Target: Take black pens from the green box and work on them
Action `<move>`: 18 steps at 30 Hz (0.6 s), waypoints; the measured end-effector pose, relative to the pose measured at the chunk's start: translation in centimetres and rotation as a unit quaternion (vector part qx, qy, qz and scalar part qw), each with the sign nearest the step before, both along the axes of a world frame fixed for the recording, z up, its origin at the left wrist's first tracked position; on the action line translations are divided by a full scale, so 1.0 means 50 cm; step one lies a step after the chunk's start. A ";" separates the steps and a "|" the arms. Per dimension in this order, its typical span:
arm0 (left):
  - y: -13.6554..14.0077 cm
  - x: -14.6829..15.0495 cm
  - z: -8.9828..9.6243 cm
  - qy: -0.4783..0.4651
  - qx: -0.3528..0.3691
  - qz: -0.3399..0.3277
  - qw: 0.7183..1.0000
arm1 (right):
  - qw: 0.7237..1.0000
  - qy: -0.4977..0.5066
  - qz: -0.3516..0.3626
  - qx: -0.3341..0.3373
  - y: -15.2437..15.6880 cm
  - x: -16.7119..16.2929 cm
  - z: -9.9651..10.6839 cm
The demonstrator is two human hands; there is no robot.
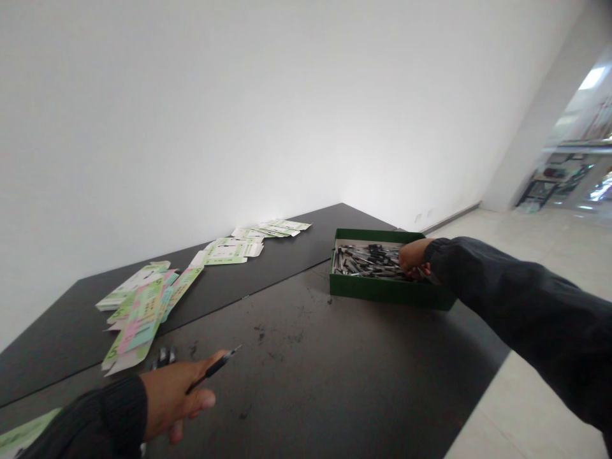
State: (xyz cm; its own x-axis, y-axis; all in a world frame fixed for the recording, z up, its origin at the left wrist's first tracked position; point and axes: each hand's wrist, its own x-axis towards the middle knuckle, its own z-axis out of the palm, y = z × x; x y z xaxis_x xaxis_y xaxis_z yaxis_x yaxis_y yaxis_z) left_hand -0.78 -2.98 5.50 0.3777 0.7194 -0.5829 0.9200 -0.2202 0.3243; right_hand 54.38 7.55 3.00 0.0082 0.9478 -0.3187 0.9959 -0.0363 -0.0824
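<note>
My left hand (174,392) is low on the left, above the dark table, closed on a black pen (215,370). The pen's thin silver tip points up and to the right. Just behind this hand, some dark and silvery ends (165,357) show; whether the hand holds them too, I cannot tell. On the right, my right hand (414,256) reaches into a green box (382,288) with its fingers curled down among the pens. Many loose black and silver pens (366,260) fill the box in a jumble. What those fingers grip is hidden.
Flattened green and white cartons (224,252) lie in a row along the wall side of the table (296,370). A fanned pile of green, pink and blue cartons (143,312) sits nearer on the left. Another carton (29,430) shows at the lower left corner.
</note>
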 end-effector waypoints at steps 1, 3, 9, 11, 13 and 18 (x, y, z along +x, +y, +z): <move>0.001 -0.003 -0.004 -0.003 -0.005 0.001 1.000 | 1.000 0.006 0.004 -0.028 0.002 -0.005 0.000; 0.003 -0.009 -0.010 -0.013 -0.013 0.003 1.000 | 0.996 0.019 0.003 -0.085 0.008 -0.010 0.004; 0.002 -0.015 -0.015 -0.016 -0.002 0.004 1.000 | 0.993 0.017 -0.027 -0.113 0.020 -0.003 0.017; 0.000 -0.012 -0.014 -0.011 0.001 0.012 1.000 | 0.991 0.016 -0.024 -0.129 0.018 -0.001 0.015; -0.002 -0.009 -0.012 -0.016 -0.003 0.020 1.000 | 0.989 0.017 -0.014 -0.144 0.015 -0.002 0.008; -0.005 -0.006 -0.006 -0.033 -0.015 0.020 0.999 | 0.989 0.030 0.018 -0.144 0.014 -0.015 -0.010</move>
State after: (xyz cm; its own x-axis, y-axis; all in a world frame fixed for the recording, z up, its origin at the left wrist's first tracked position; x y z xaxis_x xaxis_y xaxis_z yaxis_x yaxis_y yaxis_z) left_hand -1.08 -3.22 5.19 0.3870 0.7176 -0.5790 0.9043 -0.1727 0.3903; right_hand 53.65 8.24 2.49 -0.0512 0.8173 -0.5739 0.9907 -0.0308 -0.1323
